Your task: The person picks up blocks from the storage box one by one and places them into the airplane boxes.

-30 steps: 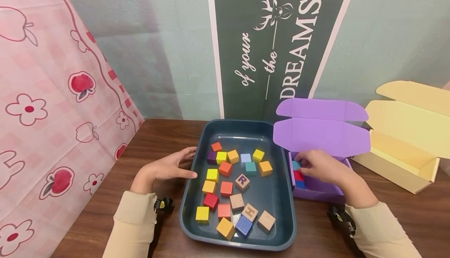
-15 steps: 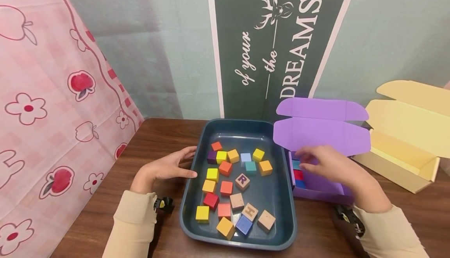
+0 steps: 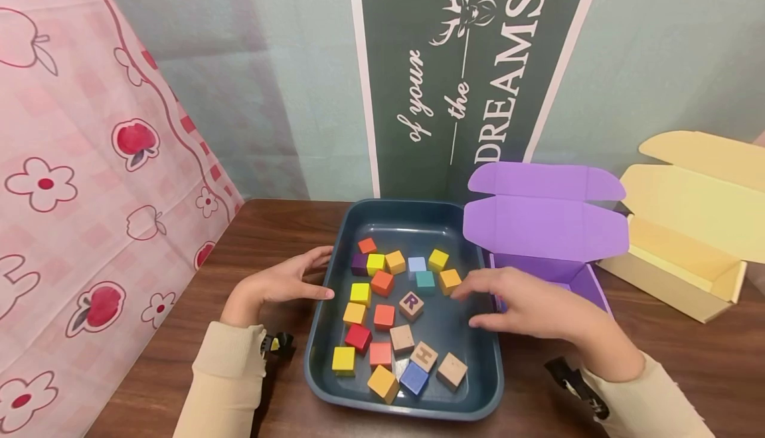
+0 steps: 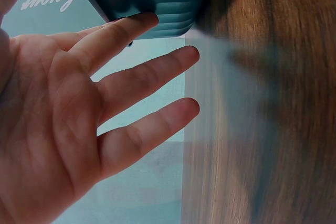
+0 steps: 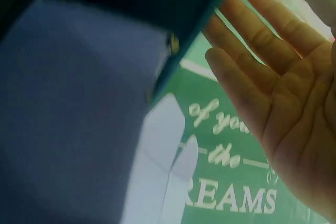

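A dark teal tray (image 3: 472, 391) on the table holds several small cubes, among them a yellow cube (image 3: 343, 361), a red cube (image 3: 358, 337), a blue cube (image 3: 414, 379) and a wooden cube with the letter R (image 3: 410, 305). My left hand (image 3: 281, 285) touches the tray's left side, fingers spread and straight in the left wrist view. Over the tray's right rim reaches my right hand (image 3: 526, 302), its fingertips near an orange cube (image 3: 450, 282). Nothing shows between its fingers. It partly hides the purple box (image 3: 544, 225) with its raised lid.
A pale yellow box (image 3: 675, 269) with its lid up stands at the right, beside the purple box. Behind the table hangs a green cloth (image 3: 299, 93) with lettering, and a pink patterned cloth (image 3: 78, 225) hangs at the left. Brown tabletop (image 3: 281, 225) surrounds the tray.
My right hand has left the inside of the purple box and moved left, over the tray's right edge. The left hand stays beside the tray.
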### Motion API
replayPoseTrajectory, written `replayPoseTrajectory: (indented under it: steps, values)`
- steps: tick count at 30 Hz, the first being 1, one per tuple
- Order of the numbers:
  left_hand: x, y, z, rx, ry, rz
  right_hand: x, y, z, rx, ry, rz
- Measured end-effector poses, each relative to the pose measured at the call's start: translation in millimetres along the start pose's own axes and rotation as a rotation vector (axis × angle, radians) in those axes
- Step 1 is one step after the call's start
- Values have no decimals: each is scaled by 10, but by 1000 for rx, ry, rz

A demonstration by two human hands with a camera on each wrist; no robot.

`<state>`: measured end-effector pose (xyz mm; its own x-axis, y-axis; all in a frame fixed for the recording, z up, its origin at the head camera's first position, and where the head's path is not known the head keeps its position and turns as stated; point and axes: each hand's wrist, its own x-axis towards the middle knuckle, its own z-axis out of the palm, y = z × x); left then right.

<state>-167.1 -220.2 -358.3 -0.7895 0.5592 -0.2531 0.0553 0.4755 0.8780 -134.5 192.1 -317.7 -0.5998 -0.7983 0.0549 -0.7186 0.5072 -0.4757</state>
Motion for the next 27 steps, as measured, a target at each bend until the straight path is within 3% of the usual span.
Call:
replayPoseTrajectory:
  steps: [6,15,27]
  values:
    - [8,-10,-6,2,-1,-1,81,-101,120,16,-146,12]
    - [21,-19,-18,-2,-2,2,160,-157,256,47,-289,23]
    - [9,-21,-12,-7,2,-6,179,-219,366,-89,-329,46]
